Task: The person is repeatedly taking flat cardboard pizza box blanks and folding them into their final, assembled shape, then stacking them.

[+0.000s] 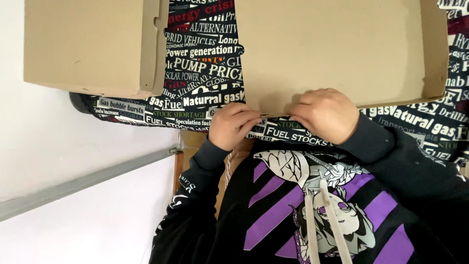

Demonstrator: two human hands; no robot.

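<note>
Both hands, left (pixel 233 126) and right (pixel 326 115), pinch the near edge of the cardboard box (pixel 332 49); second box (pixel 93 44) lies left of the grip.

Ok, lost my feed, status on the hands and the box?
Left hand and right hand both pinching near edge of flat cardboard box. Second cardboard piece lies left, apart. Nothing blocking.

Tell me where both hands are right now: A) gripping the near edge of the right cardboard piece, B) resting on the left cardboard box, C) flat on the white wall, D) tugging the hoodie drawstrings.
A: the left hand and right hand both pinch the near edge of the right cardboard piece, away from the left cardboard box.
</note>
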